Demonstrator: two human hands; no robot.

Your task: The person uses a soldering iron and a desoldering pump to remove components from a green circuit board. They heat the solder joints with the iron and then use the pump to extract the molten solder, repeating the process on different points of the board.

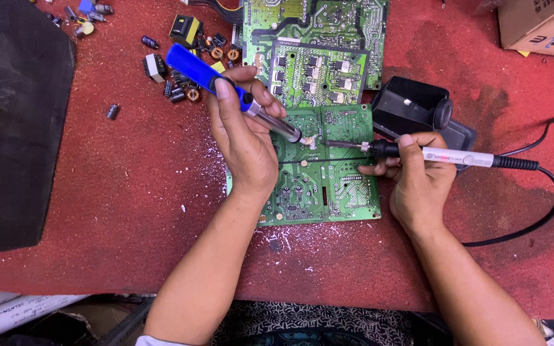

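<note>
Circuit board, green, lies mid-table on the red table, nearer the front edge. Left hand grips a blue desoldering pump, nozzle down on the board. Right hand grips a soldering iron, tip meeting that same spot. Larger boards and loose components sit toward the back edge.

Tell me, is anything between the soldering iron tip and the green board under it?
Nothing visible does. The soldering iron in the right hand points at the circuit board; the desoldering pump in the left hand comes from the other side.
</note>
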